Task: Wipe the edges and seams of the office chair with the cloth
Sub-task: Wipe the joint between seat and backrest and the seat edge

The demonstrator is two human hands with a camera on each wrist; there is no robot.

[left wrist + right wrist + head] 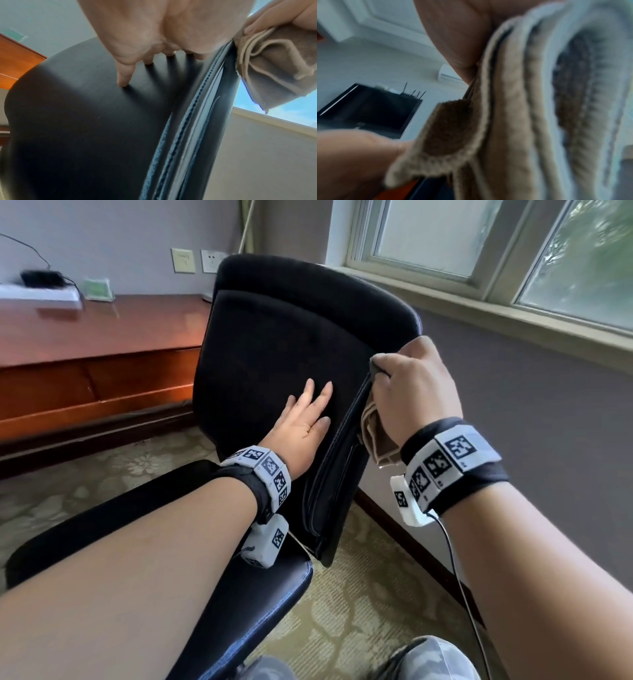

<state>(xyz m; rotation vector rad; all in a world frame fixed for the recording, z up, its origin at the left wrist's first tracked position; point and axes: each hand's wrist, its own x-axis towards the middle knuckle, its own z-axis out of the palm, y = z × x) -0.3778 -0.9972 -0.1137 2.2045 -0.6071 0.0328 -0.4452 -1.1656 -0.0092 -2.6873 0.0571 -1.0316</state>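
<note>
Fingers of my right hand (412, 392) curl round a folded tan-and-brown terry cloth (376, 436), pressing it against the right side edge of the black leather office chair (274, 344) backrest, where stitched piping and layered seams run down toward the seat. My left hand (305, 422) lies flat, fingers straight, on the smooth front of the backrest just beside that edge. Beyond the chair stand a reddish wooden desk (102, 337) and a window (513, 251).
</note>
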